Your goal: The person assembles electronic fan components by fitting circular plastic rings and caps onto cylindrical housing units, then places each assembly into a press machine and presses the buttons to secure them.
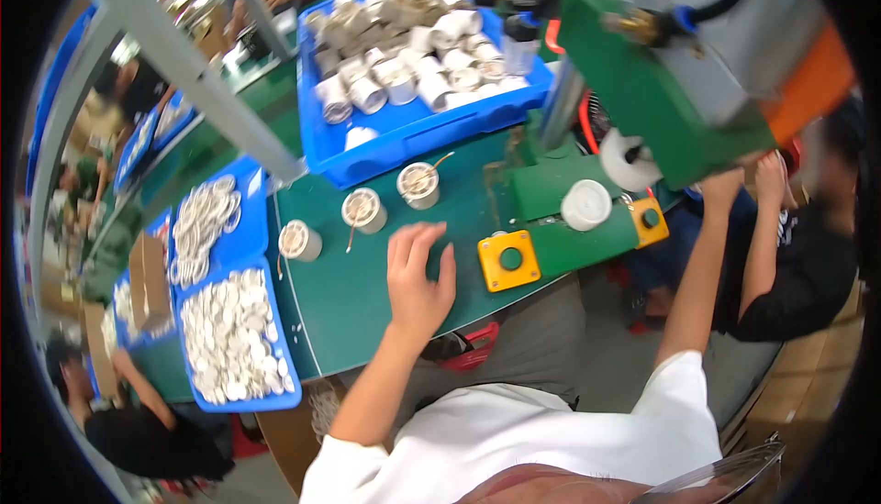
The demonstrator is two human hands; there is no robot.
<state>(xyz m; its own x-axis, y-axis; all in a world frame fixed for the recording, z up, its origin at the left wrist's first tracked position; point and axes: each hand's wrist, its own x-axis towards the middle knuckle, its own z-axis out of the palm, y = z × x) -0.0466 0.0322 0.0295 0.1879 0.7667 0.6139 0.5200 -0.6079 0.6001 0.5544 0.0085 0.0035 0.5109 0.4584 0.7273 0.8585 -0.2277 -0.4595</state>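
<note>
left hand (420, 275) over green table (353, 270), fingers loosely curled

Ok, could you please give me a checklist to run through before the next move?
1. Left hand empty: ok, its fingers are spread with nothing held.
2. Left hand off the yellow button boxes: ok, it is beside the nearer one.
3. Right hand clear of the machine: cannot tell, the machine's edge partly hides it.
4. White round piece on the green base: ok; exact centring cannot be told.
5. Three white cylinders apart from each other: ok.
6. Brown strands tucked into the cylinders: not ok, some stick out past the rims.
</note>
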